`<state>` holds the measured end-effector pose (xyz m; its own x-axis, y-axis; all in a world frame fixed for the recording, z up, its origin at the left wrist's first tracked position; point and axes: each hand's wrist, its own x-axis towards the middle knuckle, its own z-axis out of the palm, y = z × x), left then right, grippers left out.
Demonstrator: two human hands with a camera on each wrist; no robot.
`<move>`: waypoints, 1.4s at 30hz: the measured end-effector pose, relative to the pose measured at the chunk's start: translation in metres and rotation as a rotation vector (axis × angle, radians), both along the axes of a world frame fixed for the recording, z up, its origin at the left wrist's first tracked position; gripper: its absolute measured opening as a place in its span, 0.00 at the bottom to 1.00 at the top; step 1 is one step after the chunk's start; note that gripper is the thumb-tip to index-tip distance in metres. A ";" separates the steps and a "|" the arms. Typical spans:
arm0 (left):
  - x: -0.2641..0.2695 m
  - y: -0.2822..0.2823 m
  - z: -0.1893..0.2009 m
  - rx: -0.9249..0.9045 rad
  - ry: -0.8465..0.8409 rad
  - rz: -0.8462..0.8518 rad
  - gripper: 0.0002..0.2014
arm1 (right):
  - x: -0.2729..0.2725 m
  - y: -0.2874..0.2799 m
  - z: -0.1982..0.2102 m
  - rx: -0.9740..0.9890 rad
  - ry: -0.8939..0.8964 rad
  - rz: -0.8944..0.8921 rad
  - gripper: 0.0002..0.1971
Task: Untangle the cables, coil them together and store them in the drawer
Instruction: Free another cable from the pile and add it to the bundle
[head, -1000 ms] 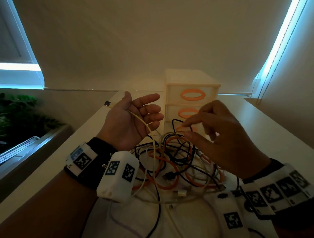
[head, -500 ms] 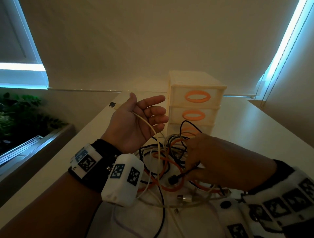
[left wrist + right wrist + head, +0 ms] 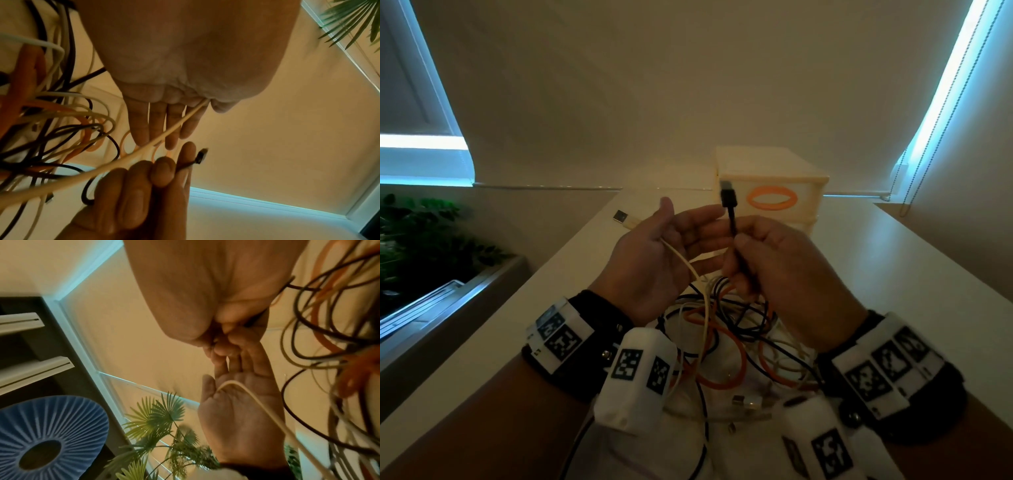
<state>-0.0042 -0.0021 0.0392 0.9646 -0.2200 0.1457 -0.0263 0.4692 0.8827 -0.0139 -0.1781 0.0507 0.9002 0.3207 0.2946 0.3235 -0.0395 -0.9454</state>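
Note:
A tangle of black, orange and cream cables (image 3: pixel 722 342) lies on the white table (image 3: pixel 893 274), below both hands. My left hand (image 3: pixel 664 253) is raised palm up with its fingers straight. A cream cable (image 3: pixel 681 260) is draped over the web of its thumb, and that cable's USB plug (image 3: pixel 625 219) hangs behind the hand. My right hand (image 3: pixel 774 267) pinches a black cable (image 3: pixel 732 222) and holds its plug (image 3: pixel 728 197) upright beside the left fingertips. The wrist views show the same pinch (image 3: pixel 162 170) and the cream cable (image 3: pixel 252 395) across the left palm (image 3: pixel 242 410). The cream drawer unit (image 3: pixel 770 164) with orange handles stands behind, its drawers closed.
A white plug (image 3: pixel 748 401) lies on the table near my wrists. The table's left edge drops to a planter with green plants (image 3: pixel 421 240). A blind's bead chain (image 3: pixel 914 154) hangs at the back right. A blue ribbed disc (image 3: pixel 47 434) appears in the right wrist view.
My right hand dipped into the tangle, took the black cable near its plug and lifted it up beside my left fingertips. The left hand kept the cream cable across its palm.

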 end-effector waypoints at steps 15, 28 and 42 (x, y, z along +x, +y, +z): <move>-0.015 -0.018 -0.007 0.193 -0.114 -0.141 0.26 | 0.001 0.004 -0.008 -0.181 -0.264 -0.137 0.12; 0.001 -0.001 0.003 -0.474 -0.100 -0.061 0.27 | 0.011 -0.027 -0.006 -0.539 -0.364 -0.102 0.12; -0.002 0.012 0.003 -0.455 -0.012 -0.324 0.22 | 0.041 -0.052 -0.015 -0.601 -0.274 -0.279 0.13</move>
<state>-0.0062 0.0097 0.0420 0.8559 -0.4171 0.3057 0.1735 0.7886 0.5900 0.0272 -0.2300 0.0357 0.8913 0.2675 0.3662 0.4481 -0.6440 -0.6201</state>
